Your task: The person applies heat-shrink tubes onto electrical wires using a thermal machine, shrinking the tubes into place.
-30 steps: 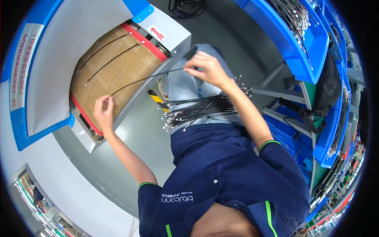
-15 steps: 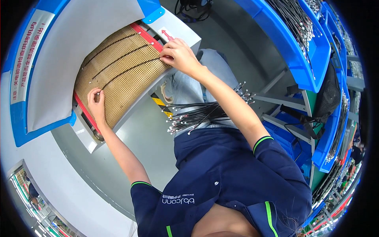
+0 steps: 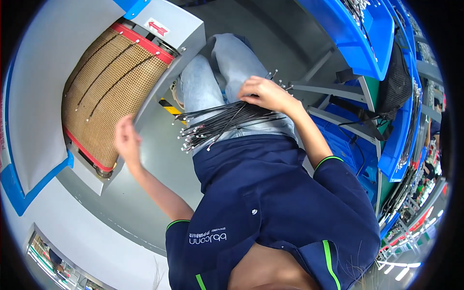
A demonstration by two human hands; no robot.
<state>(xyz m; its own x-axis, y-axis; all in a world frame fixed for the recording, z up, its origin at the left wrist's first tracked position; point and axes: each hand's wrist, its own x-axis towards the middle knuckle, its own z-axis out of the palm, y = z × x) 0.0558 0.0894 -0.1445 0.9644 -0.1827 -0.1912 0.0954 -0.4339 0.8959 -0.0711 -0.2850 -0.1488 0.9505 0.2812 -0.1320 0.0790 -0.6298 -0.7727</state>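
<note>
Black cables [image 3: 222, 124] lie in a loose bundle across the wearer's thighs [image 3: 193, 79]. Each is a thin, dark lead; small white connectors show at the ends, clustered chiefly on the left side of the bundle. Some leads cross the others at an angle.

Three further leads [image 3: 118, 79] lie on a tan mesh belt [image 3: 137, 87] with red edges. They are set side by side, apart from one another, and curve slightly. Their upper white ends rest at or near the upper red edge [image 3: 145, 43]; their lower ends point down and left.

The right hand [image 3: 265, 93] is positioned at the upper side of the bundle, palm down, with fingers bent onto the leads. Whether it grips one cannot be determined. The left hand [image 3: 128, 144] is raised just beside the belt, open, fingers loosely bent, with nothing visible in it. Contact with the belt frame cannot be determined.

At upper right, a blue bin [image 3: 382, 48] contains dark leads with white connectors. A second blue bin [image 3: 392, 162], lower at the right, also carries dark leads with pale ends; its contents are partly blurred.
</note>
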